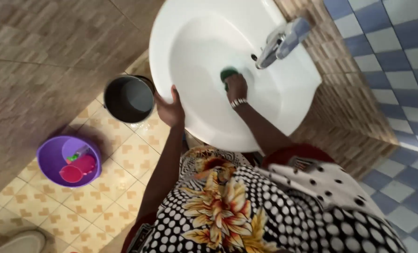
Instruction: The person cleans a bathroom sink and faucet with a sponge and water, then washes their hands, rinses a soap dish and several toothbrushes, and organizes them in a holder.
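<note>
A white washbasin [204, 42] fills the top middle of the head view, with a chrome tap [280, 41] at its right side. My right hand [236, 88], with a bracelet at the wrist, presses a green sponge [228, 73] against the inside of the bowl near the tap. My left hand [170, 108] grips the basin's front left rim, thumb over the edge.
A dark metal bucket [128, 99] holding water stands on the tiled floor left of the basin. A purple plastic bowl [47, 161] with pink items inside sits further left. Brown tiled wall lies behind, blue checked tiles at the right. A pale shape [24, 242] shows at bottom left.
</note>
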